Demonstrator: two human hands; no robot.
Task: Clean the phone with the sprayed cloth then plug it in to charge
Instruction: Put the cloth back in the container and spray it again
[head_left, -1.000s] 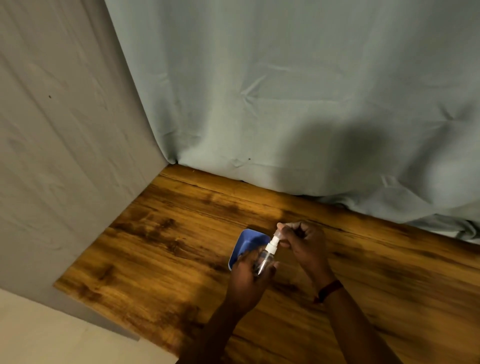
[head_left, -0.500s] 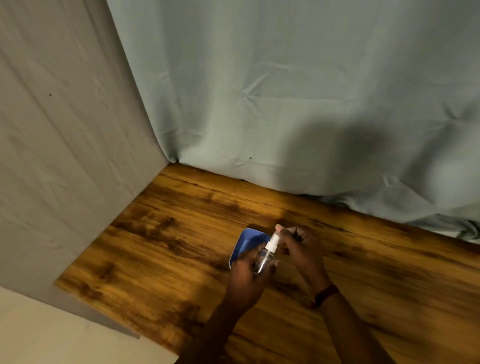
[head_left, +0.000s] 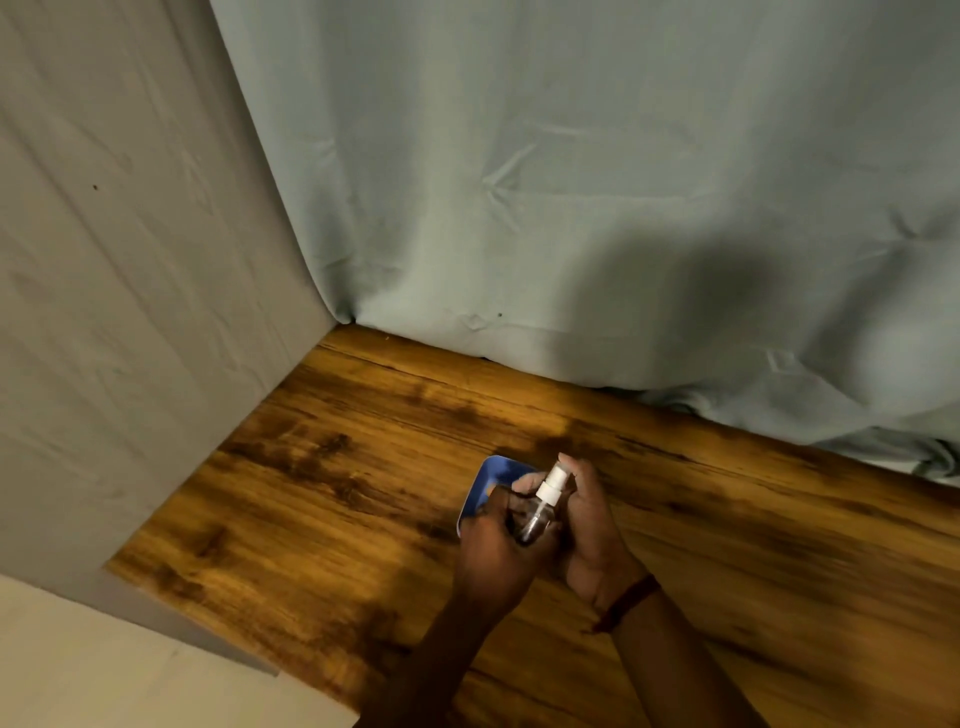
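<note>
Left hand (head_left: 493, 551) clamped round the body of the spray bottle (head_left: 537, 514), holding it tilted with the white nozzle up. Right hand (head_left: 589, 525) is cupped against it, fingers curled round the neck, likely steadying it so the pump can be worked. Blue slab (head_left: 493, 480) with rounded corners (probably the phone; cannot confirm) lies on the surface (head_left: 322, 519) just beyond the left hand's knuckles, partly hidden by them. Count: bottle 1, blue slab 1, hands 2; cloth 0 and charging cable 0 in view.

Bare forearms; thin dark-red band (head_left: 628, 600) (thread-like) round right wrist.
</note>
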